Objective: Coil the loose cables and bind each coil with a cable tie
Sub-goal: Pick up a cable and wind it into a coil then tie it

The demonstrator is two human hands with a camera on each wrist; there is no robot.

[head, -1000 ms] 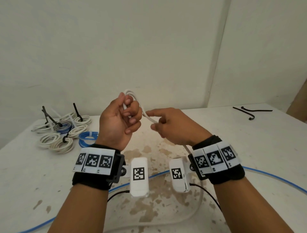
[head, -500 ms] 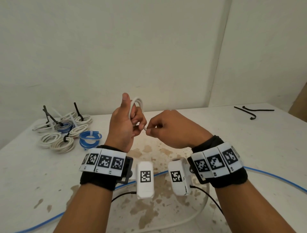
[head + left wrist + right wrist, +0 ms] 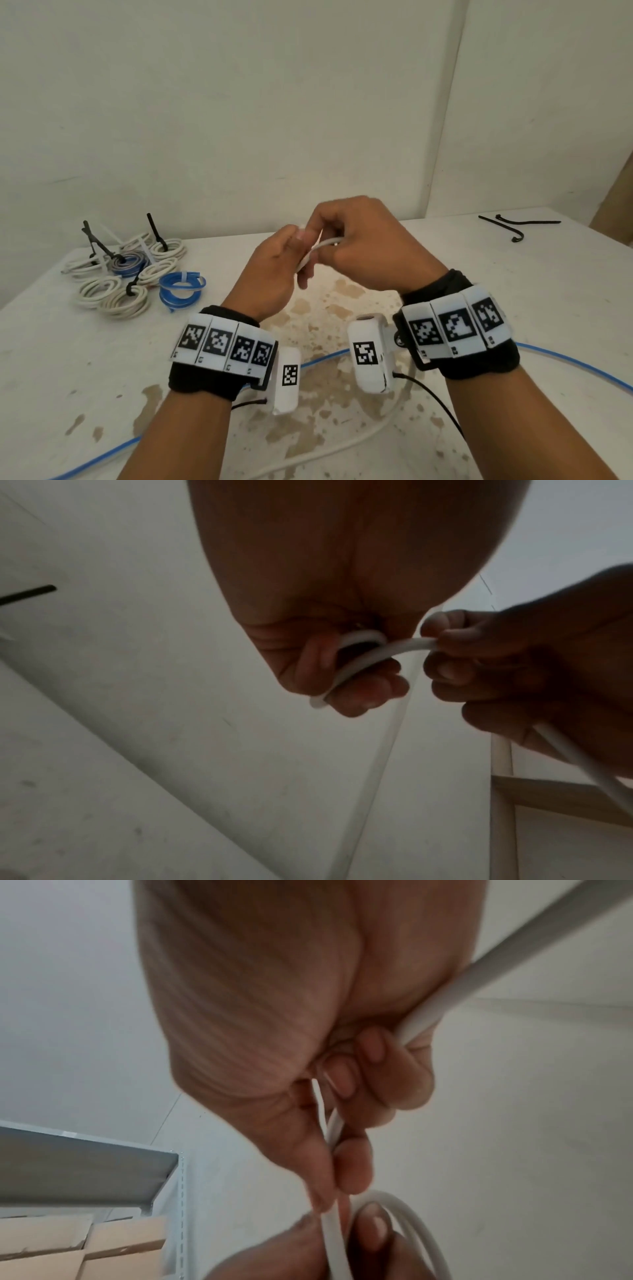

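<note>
Above the table's middle, my left hand (image 3: 291, 253) grips a small coil of white cable (image 3: 356, 653), its fingers curled round the loops. My right hand (image 3: 337, 240) sits just to the right and slightly higher, pinching the same white cable (image 3: 323, 244) between thumb and fingers (image 3: 352, 1164). From the right hand the cable (image 3: 496, 961) trails down to the table, where its loose end (image 3: 359, 442) curves near my wrists. A loose blue cable (image 3: 565, 363) lies across the table under my forearms.
Several bound white, grey and blue coils (image 3: 130, 274) sit at the back left of the stained white table (image 3: 513, 291). Black cable ties (image 3: 517, 228) lie at the back right. A wall stands close behind.
My right hand has risen and moved left over the left hand, laying more white cable onto the coil. The left hand has tilted its thumb down and now closes on the loops.
</note>
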